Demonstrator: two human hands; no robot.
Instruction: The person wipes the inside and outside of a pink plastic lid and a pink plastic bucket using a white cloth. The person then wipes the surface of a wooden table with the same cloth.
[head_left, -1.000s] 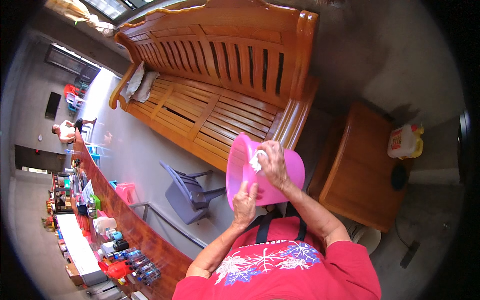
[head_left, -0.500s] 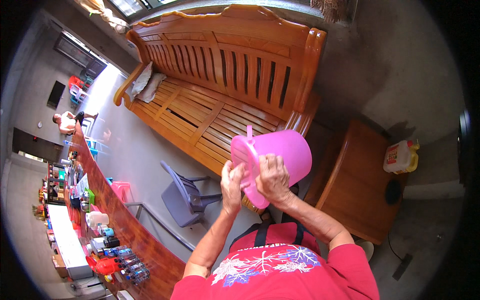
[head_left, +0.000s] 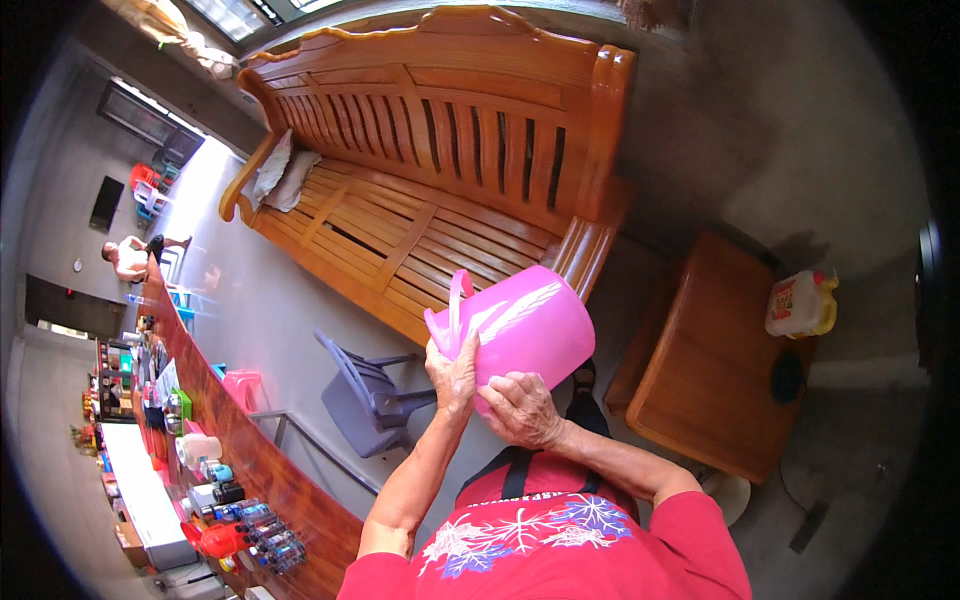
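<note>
A pink plastic bucket point(head_left: 535, 325) lies tilted on its side in the air in front of me, its mouth toward the left and its base toward the right. My left hand point(head_left: 453, 372) grips it at the rim, thumb lying along the outer wall. Curled fingers of my right hand point(head_left: 522, 408) hold the near side of the rim. The bucket's pink handle point(head_left: 459, 305) stands up at the rim's far side. From here the inside of the bucket is hidden.
Beyond the bucket is a wooden bench point(head_left: 390, 235) with pillows point(head_left: 285, 180). A grey-blue chair point(head_left: 365, 395) stands left; a cluttered reddish table point(head_left: 265, 440) curves along the left. At right a wooden side table point(head_left: 705, 360) bears a plastic jug point(head_left: 800, 305). Another person point(head_left: 130, 260) sits far left.
The bucket has shifted a little left and turned, so more of its outer wall shows and less of its mouth. Both hands have moved left with it, and my left thumb now lies along the wall.
</note>
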